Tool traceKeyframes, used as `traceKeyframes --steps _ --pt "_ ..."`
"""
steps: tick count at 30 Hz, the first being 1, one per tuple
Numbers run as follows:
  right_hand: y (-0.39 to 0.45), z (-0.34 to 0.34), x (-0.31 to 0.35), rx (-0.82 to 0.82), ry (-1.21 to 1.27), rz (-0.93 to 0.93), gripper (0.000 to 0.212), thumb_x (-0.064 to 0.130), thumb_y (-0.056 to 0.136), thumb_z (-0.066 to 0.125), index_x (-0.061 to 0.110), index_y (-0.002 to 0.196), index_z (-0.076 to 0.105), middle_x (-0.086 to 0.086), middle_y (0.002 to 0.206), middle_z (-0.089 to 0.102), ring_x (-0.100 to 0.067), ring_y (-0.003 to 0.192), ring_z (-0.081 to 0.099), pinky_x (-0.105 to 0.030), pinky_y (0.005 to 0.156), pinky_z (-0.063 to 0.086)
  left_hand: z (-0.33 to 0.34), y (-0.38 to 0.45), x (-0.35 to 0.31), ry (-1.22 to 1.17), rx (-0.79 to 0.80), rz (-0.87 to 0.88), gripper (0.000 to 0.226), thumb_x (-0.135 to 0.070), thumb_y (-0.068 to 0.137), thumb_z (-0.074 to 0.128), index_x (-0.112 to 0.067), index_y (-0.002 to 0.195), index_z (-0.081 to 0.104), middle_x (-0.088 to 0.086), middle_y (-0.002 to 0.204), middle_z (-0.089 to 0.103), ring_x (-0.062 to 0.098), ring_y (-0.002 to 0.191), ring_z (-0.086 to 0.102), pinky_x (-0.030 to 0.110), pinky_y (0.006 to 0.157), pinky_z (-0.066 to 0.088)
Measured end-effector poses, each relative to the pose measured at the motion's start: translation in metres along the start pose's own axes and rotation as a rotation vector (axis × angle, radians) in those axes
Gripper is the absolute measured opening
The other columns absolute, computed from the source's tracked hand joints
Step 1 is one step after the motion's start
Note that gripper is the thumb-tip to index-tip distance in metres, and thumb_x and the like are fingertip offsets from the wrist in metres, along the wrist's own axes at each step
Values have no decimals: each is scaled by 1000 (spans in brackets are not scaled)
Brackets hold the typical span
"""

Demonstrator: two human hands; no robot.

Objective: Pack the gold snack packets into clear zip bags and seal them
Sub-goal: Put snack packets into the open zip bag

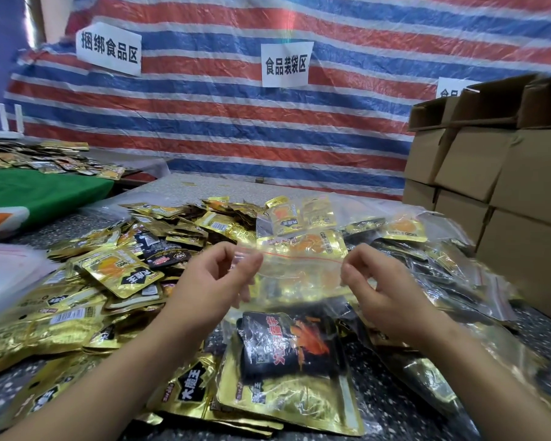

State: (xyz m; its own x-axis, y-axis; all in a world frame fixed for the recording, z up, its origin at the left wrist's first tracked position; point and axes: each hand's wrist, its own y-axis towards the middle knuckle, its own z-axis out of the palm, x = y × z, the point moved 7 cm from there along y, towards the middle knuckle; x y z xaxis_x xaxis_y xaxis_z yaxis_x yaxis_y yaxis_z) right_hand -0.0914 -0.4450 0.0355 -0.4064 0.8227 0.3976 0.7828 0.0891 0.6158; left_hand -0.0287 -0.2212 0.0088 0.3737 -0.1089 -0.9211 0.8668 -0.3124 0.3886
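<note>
Zip bag [299, 268], clear, pinched at its red-lined mouth by my left hand [217, 281] and right hand [385, 291], held above counter [185, 186]. Filled bags [452, 268] right; loose gold packets [115, 268] left, many unpacked.

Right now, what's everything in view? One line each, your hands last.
clear zip bag: one, red seal line, held up between both hands
gold snack packets: many, heaped on table, left and centre
black packet: one, inside filled bag, bottom centre
filled zip bags: several, piled right
cardboard boxes: several, brown, stacked right
striped tarp: one, red-blue-white, behind, paper signs on it
left hand: pinches bag's left end
right hand: pinches bag's right end
</note>
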Motion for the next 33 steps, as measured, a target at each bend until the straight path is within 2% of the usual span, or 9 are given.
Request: traceKeyframes --steps 6,9,11,14,19,22,26,29,33 --pt "-2 2 -3 -103 598 250 27 31 93 57 5 86 60 -14 74 73 -29 70 73 -32 65 60 5 3 7 -240 55 -97 59 -72 48 82 -20 73 70 1 67 66 13 56 60 22 53 50" --pt "-2 4 -3 -136 725 335 33 38 86 59 5 85 60 -13 72 71 -30 69 72 -35 61 59 9 1 8 -171 163 -136 82 -77 37 81 -16 91 72 5 92 76 19 81 71 34 80 55" --pt "-2 7 -5 -149 794 376 29 36 86 59 7 83 62 -12 71 69 -29 67 71 -32 59 57 18 -8 12 34 309 -209 67 -73 51 79 -28 100 73 -3 104 75 11 96 71 36 94 49" --pt "-2 10 -9 -168 873 415 24 33 84 62 9 81 65 -12 70 68 -28 65 70 -31 59 57 25 -15 21 163 412 -297 31 -45 74 71 -27 99 75 -5 98 76 8 90 71 28 85 53" --pt "-6 24 -11 -5 926 509 55 50 71 73 2 95 65 -13 83 73 -30 79 73 -35 67 60 21 -11 23 -60 211 -311 18 -28 77 67 -18 83 80 12 83 76 18 68 72 27 61 57" --pt "-11 35 -6 206 852 489 50 59 70 80 19 101 75 -5 109 74 -24 104 70 -49 93 56 8 -3 25 -242 26 -348 15 -19 80 67 -12 76 79 17 78 74 22 61 71 34 57 59" --pt "-17 44 14 433 824 362 37 33 83 77 21 118 70 -6 122 70 -26 110 66 -34 95 51 -7 3 27 -335 -124 -343 24 -10 92 61 -9 75 77 15 76 75 21 55 70 27 43 54" --pt "-18 48 13 414 791 426 30 24 79 81 15 107 73 -15 108 72 -26 92 64 -34 83 50 -7 3 32 -304 -85 -367 15 -22 87 65 -12 87 76 17 86 76 26 66 73 36 51 59" --pt "-17 48 2 316 677 498 26 36 78 79 24 102 76 -11 102 75 -19 86 67 -31 79 49 0 1 32 -313 39 -395 58 -48 64 75 -15 111 67 16 107 73 36 95 71 48 83 58"
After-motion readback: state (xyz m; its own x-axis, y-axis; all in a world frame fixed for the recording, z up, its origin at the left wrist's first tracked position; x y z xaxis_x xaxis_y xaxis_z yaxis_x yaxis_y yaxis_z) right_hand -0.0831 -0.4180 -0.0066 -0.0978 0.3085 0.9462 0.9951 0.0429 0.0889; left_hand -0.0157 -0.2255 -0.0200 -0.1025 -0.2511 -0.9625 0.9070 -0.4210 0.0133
